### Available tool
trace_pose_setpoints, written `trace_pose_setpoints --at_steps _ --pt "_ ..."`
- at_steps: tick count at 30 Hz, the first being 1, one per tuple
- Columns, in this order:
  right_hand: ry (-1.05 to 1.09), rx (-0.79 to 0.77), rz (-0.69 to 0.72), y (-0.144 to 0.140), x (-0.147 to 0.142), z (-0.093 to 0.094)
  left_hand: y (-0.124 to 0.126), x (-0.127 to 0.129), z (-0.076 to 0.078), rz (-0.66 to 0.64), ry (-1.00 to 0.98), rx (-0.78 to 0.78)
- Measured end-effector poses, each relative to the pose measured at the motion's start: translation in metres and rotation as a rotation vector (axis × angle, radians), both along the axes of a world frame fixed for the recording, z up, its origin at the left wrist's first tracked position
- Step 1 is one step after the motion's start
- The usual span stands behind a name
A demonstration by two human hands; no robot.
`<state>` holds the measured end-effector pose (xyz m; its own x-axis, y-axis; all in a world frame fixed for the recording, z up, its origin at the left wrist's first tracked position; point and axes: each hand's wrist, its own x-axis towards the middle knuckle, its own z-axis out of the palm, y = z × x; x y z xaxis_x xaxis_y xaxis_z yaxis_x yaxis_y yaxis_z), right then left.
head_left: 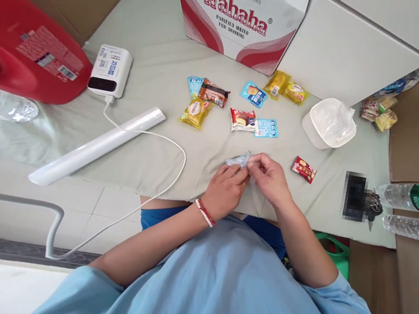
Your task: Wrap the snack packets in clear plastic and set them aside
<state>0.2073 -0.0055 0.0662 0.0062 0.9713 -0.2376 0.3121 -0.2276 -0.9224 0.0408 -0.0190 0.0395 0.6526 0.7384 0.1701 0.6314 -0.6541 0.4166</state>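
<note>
Both hands meet at the near edge of the pale green cloth-covered table (161, 63). The left hand (224, 190), with a red and white bracelet at its wrist, and the right hand (270, 178) both pinch a small crinkled silvery-blue snack wrapper (238, 159), which sits between their fingertips just above the cloth. Just right of the hands lies a small red packet (304, 169). Farther off, a loose row of yellow, blue and brown snack packets (226, 103) spreads across the cloth, with a white plastic bowl (329, 123) to the right. A white cardboard water carton (239, 12) stands at the far side. A long white tube (99, 145) lies to the left.
</note>
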Motion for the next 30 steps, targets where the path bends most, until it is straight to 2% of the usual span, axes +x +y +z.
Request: trace_pose_setpoints --at_steps 3,4,6,8,10,13,16,20,22,25,28,30 --pt "-0.187 0.09 0.081 0.001 -0.008 -0.011 0.005 -0.01 -0.004 0.026 -0.219 -0.092" --pt "-0.253 0.151 0.083 0.0 -0.01 -0.015 0.006 -0.015 -0.006 0.097 -0.318 -0.131" --pt "-0.352 0.271 0.098 -0.003 -0.014 -0.023 0.009 -0.024 -0.011 0.335 -0.448 -0.221" --pt "-0.389 0.352 0.118 -0.008 -0.017 -0.028 0.011 -0.028 -0.016 0.545 -0.399 -0.325" --pt "-0.39 0.389 0.12 -0.012 -0.019 -0.031 0.014 -0.024 -0.02 0.593 -0.257 -0.41" --pt "-0.333 0.386 0.075 -0.017 -0.017 -0.033 0.018 -0.011 -0.025 0.552 -0.217 -0.446" --pt "-0.121 0.26 -0.034 -0.02 -0.01 -0.032 0.019 0.0 -0.024 0.563 -0.394 -0.441" --pt "0.183 0.066 -0.172 -0.03 0.003 -0.028 0.008 0.011 -0.018 0.458 -0.636 -0.469" --pt "0.26 0.024 -0.245 -0.039 0.007 -0.026 -0.002 0.018 -0.016 0.401 -0.644 -0.321" --pt "0.305 -0.034 -0.297 -0.051 0.009 -0.028 -0.019 0.031 -0.015 0.238 -0.51 -0.012" --pt "0.373 -0.09 -0.305 -0.059 0.011 -0.032 -0.027 0.04 -0.018 0.062 -0.433 0.058" --pt "0.55 -0.154 -0.328 -0.06 0.014 -0.033 -0.025 0.039 -0.018 -0.023 -0.464 0.03"
